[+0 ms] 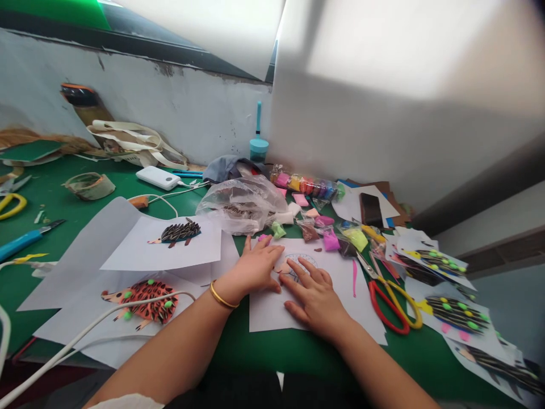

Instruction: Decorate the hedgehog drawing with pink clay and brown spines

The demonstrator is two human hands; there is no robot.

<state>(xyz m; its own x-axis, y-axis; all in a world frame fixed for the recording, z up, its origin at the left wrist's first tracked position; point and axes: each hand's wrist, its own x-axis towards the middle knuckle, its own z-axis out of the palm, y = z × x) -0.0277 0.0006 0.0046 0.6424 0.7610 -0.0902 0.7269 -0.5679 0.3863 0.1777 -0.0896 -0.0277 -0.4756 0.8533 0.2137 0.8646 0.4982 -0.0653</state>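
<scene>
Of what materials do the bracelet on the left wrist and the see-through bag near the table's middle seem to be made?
The bracelet: probably metal, smooth and gold-coloured; it shines and keeps a rigid round shape.
The bag: most likely thin, soft plastic film; it crumples, and its dark contents show through.

Left hand [258,266] and right hand [311,289] palms down, close together, fingers spread, bare forearms reaching forward from both sides

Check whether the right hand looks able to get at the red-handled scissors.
Probably yes: the right hand rests on white paper, only a thin pink strip lies between it and the red-handled scissors, and their handles look uncovered.
</scene>
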